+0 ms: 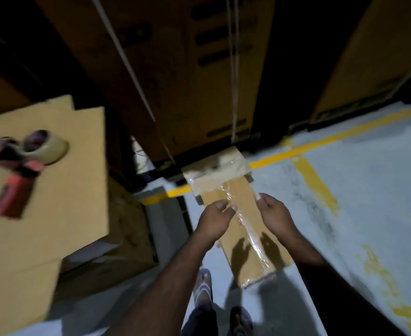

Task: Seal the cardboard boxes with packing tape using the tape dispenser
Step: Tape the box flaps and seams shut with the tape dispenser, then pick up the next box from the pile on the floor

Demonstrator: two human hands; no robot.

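Observation:
A long narrow cardboard box [244, 194] lies on the floor in front of me, with a strip of clear tape [256, 243] running down its top. Its far end [217, 167] is wrapped in glossy tape. My left hand [215, 214] and my right hand [275, 212] hover just above the box, one over each long edge. Their fingers are loosely curled and hold nothing, and both hands cast shadows on the cardboard below. The red-handled tape dispenser [22, 166], blurred, lies on a larger cardboard box [61, 214] at my left.
Tall stacked cartons [175, 69] rise right behind the narrow box, with more at the upper right [369, 57]. Yellow lines [320, 141] cross the grey floor [369, 202]. My sandalled feet [203, 287] stand beside the box's near end.

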